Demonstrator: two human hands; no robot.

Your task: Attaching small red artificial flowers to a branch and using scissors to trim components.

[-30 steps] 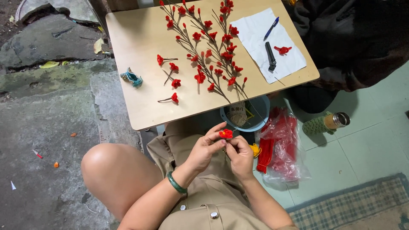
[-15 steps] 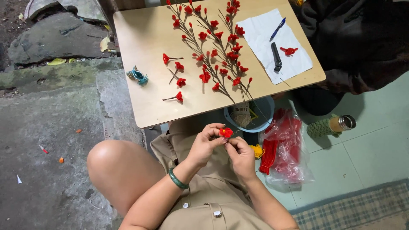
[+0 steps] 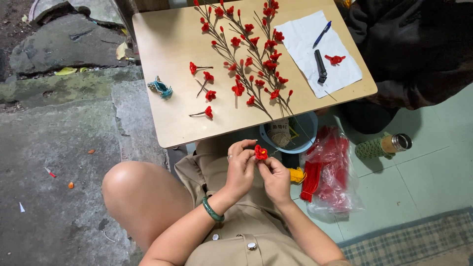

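Note:
Above my lap, my left hand (image 3: 240,167) and my right hand (image 3: 276,177) meet around a small red flower (image 3: 260,152), both pinching it with the fingertips. A green bangle (image 3: 213,211) circles my left wrist. Just beyond my hands is a low wooden table (image 3: 167,54). On it lie brown branches with several red blossoms (image 3: 251,54) and three loose red flowers on short stems (image 3: 207,91).
A white sheet (image 3: 305,39) on the table's right holds a blue pen (image 3: 321,33), a black tool (image 3: 320,66) and a red flower (image 3: 335,59). A blue bucket (image 3: 303,133), a bag of red material (image 3: 332,167), a bottle (image 3: 384,146) and a teal cord bundle (image 3: 160,87) lie around.
My hands stay together on the red flower, with small finger shifts. The camera view has drifted, so the table sits slightly lower and further right in the frame.

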